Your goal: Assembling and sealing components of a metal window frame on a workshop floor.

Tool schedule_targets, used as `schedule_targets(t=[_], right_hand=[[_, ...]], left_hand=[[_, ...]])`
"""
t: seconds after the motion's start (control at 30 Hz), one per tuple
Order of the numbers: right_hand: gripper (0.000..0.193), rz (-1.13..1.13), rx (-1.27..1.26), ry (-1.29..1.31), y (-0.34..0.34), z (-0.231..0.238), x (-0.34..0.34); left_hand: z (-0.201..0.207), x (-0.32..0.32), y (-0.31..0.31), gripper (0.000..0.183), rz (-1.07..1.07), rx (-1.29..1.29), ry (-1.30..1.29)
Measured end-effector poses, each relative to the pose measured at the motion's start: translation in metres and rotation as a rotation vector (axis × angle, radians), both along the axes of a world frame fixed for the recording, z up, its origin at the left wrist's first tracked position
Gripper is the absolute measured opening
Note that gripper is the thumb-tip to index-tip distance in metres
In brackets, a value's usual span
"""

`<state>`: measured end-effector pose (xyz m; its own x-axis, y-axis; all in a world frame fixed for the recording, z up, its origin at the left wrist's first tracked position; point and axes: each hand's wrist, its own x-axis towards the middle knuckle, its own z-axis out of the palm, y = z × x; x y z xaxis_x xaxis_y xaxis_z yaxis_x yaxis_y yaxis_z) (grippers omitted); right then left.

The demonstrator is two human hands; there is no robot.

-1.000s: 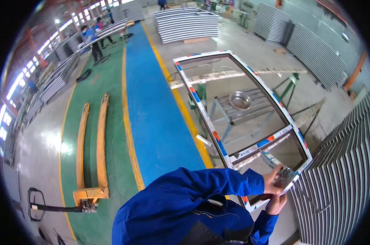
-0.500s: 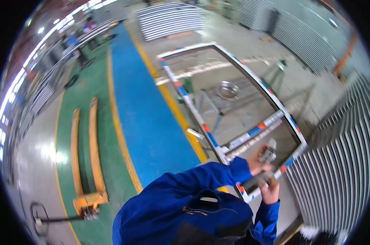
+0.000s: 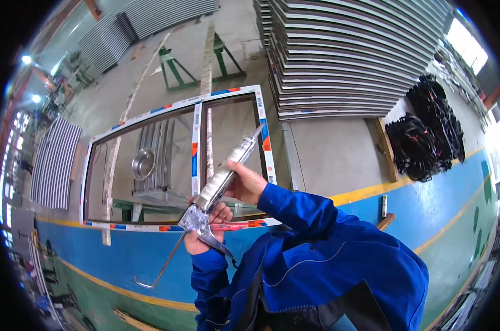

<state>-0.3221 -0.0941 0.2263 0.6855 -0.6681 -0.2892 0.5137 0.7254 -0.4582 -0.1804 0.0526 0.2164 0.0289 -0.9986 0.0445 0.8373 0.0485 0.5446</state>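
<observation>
So, looks like they're positioning the caulking gun point(image 3: 216, 188), left hand point(image 3: 197, 243) gripping its handle end point(image 3: 196, 219), right hand point(image 3: 247, 184) clasping the barrel point(image 3: 210, 196); next move probably needs steady aim.

a bowl point(image 3: 143, 164) sits on a slatted stand point(image 3: 161, 144), black bundles point(image 3: 414, 144) lie near a tall panel stack point(image 3: 349, 60), and a yellow line point(image 3: 360, 195) edges the blue lane point(image 3: 123, 259).
</observation>
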Motion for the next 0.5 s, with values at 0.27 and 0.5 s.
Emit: schedule_targets(t=[0.27,0.5], right_hand=[[0.036,-0.173,0.04,0.234,-0.006,0.012,-0.007],[0.044,-0.14,-0.083,0.286,-0.03,0.01,-0.014]], left_hand=[[-0.022,-0.011,-0.008,0.093,0.041,0.187,0.001],[-0.061,-0.04,0.004,0.055,0.022,0.263,-0.038]])
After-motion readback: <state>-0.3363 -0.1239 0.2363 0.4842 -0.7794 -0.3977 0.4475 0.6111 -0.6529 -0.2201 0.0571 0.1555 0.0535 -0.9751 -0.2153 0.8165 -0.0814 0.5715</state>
